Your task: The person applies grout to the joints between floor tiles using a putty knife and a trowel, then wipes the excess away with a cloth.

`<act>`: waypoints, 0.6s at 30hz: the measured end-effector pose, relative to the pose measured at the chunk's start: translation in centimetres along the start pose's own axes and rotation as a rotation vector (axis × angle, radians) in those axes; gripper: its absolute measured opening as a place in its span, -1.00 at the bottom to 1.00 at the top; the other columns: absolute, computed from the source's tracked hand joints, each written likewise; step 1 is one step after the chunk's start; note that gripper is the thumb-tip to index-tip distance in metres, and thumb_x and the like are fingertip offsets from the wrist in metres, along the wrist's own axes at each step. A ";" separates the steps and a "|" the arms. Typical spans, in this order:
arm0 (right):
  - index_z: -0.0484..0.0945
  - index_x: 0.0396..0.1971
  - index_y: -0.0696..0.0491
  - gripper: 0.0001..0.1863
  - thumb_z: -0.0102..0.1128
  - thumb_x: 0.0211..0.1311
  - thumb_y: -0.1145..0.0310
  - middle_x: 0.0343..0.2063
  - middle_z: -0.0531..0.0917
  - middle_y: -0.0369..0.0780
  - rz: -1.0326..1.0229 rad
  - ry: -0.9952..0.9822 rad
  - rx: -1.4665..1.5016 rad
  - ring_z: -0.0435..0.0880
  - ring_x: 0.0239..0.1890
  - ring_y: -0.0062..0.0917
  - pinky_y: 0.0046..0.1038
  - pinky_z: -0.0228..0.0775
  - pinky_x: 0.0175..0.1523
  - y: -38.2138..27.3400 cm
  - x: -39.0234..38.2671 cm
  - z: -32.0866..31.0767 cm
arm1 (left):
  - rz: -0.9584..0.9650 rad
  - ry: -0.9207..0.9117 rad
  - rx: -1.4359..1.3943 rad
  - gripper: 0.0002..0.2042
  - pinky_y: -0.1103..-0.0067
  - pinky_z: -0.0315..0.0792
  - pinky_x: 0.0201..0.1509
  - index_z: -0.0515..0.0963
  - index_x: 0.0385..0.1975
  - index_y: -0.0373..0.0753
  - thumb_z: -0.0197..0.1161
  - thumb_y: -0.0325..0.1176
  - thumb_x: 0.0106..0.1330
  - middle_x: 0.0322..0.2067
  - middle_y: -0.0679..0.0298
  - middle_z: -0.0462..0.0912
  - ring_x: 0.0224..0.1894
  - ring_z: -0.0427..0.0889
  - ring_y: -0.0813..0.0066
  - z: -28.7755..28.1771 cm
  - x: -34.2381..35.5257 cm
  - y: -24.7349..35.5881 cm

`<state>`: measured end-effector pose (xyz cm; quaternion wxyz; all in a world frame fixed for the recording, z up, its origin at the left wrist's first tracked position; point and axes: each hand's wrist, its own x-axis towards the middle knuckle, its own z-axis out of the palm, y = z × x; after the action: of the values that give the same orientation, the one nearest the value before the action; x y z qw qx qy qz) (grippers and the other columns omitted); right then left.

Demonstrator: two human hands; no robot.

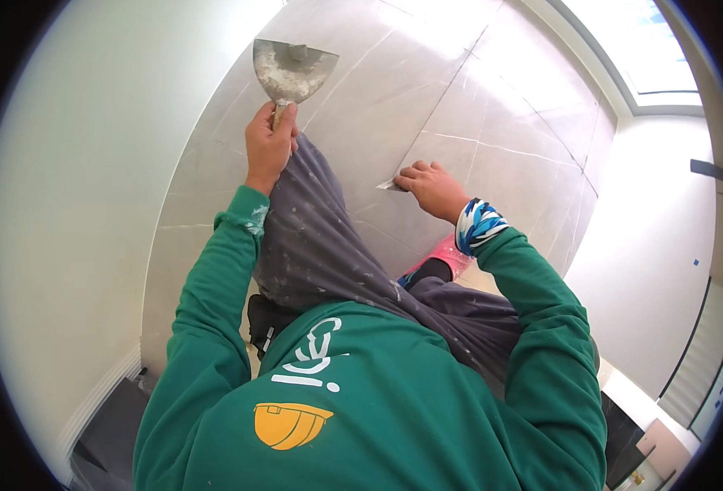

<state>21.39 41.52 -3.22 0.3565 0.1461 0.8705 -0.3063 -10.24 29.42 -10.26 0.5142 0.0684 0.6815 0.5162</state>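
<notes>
My left hand (270,147) is wrapped round the handle of a wide putty knife (294,75), held blade up in front of the tiles. White and grey paste is smeared over its blade, with a small lump near the far edge. Farther right, my right hand (435,188) grips a smaller scraper (391,186), mostly hidden under the fingers. Its thin blade pokes out to the left and appears to lie against the grey marbled tile surface (361,147). Dark joint lines run between the large tiles near this hand.
A pale wall (75,204) borders the tiles on the left. At the upper right is a bright window (636,49), above a white wall (640,245). My bent legs in dark trousers (320,237) and a pink shoe (451,255) lie between my arms.
</notes>
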 end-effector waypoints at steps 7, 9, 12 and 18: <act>0.64 0.12 -0.02 -0.62 0.08 0.34 0.42 0.07 0.65 -0.29 -0.076 0.077 -0.162 0.53 0.19 -0.40 -0.31 0.34 0.19 -0.1 -0.3 3.5 | -0.019 -0.011 0.037 -0.75 0.67 0.34 -0.55 0.59 -0.30 -0.30 0.32 -0.22 0.50 -0.60 0.39 0.54 -0.65 0.46 0.71 0.4 -0.2 0.3; 0.64 0.12 -0.03 -0.62 0.08 0.33 0.42 0.07 0.65 -0.28 -0.054 0.177 -0.128 0.52 0.20 -0.39 -0.31 0.33 0.20 -0.6 -1.1 4.2 | -0.003 -0.018 0.063 -0.74 0.66 0.34 -0.54 0.59 -0.30 -0.30 0.32 -0.21 0.50 -0.60 0.39 0.54 -0.65 0.46 0.71 0.3 -0.3 0.3; 0.63 0.15 -0.02 -0.60 0.08 0.33 0.42 0.12 0.61 -0.26 0.000 -0.116 -0.075 0.50 0.24 -0.38 -0.31 0.32 0.22 -0.3 -0.8 2.7 | 0.037 -0.013 0.057 -0.74 0.66 0.34 -0.54 0.58 -0.33 -0.29 0.32 -0.21 0.51 -0.61 0.39 0.54 -0.65 0.46 0.71 0.1 -0.1 0.2; 0.63 0.15 0.01 -0.60 0.09 0.33 0.41 0.13 0.61 -0.25 -0.080 0.108 -0.107 0.46 0.28 -0.38 -0.31 0.32 0.23 -1.5 0.1 4.2 | 0.018 -0.020 0.070 -0.72 0.67 0.34 -0.55 0.55 -0.39 -0.28 0.31 -0.21 0.51 -0.61 0.39 0.54 -0.65 0.46 0.71 0.0 -0.5 0.6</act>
<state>22.81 37.68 -5.00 0.3038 0.1085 0.9087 -0.2651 -10.33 29.37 -9.50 0.5137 0.0977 0.6933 0.4958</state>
